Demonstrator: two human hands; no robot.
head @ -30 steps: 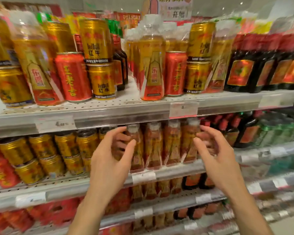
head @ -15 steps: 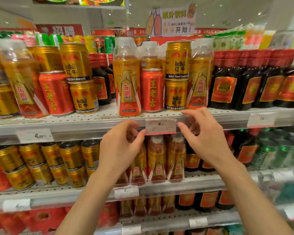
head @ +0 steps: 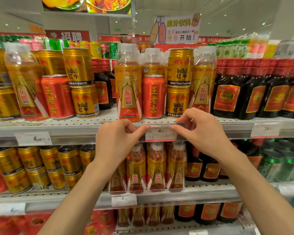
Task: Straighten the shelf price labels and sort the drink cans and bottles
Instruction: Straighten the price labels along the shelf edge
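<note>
A white price label [head: 160, 134] marked 4.20 sits in the rail of the upper shelf [head: 71, 131]. My left hand [head: 116, 141] pinches its upper left corner with thumb and forefinger. My right hand [head: 202, 131] pinches its upper right corner. Right above the label stand a yellow bottle with a red label [head: 128, 89], a red can [head: 153, 96] and two stacked gold cans [head: 178, 83]. More gold cans, red cans and yellow bottles stand mixed to the left.
Dark bottles with red labels [head: 255, 92] fill the upper shelf's right side. Other price labels sit at the rail's left [head: 33, 138] and right [head: 265, 130]. The shelf below holds gold cans [head: 41, 167], yellow bottles [head: 156, 168] and green bottles. A paper sign [head: 176, 28] hangs overhead.
Both hands rose from the lower shelf to the upper shelf's rail and closed in on the 4.20 label, which they now pinch at both ends. The view tilted upward.
</note>
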